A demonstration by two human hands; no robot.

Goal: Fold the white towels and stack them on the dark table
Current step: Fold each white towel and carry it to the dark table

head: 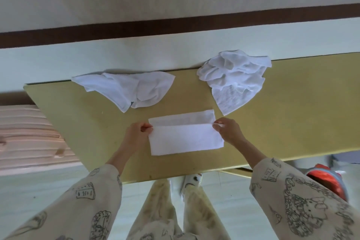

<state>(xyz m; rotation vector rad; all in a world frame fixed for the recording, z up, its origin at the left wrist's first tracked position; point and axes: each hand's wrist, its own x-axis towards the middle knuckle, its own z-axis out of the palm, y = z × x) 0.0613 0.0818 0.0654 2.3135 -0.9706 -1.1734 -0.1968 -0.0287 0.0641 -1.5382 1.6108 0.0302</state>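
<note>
White terry, part-folded towel (pixel 185 138) flat on the yellowish table (pixel 292 115), near the front edge, long axis running left to right, folded flap's free edge facing the far side. Left hand (pixel 136 132) pinching the flap's left corner; right hand (pixel 228 130) pinching the right corner, fingers clamped on cloth. Farther back, well apart: loosely spread towel (pixel 126 88) at far left, crumpled towel (pixel 235 78) at far right, overhanging the far edge.
</note>
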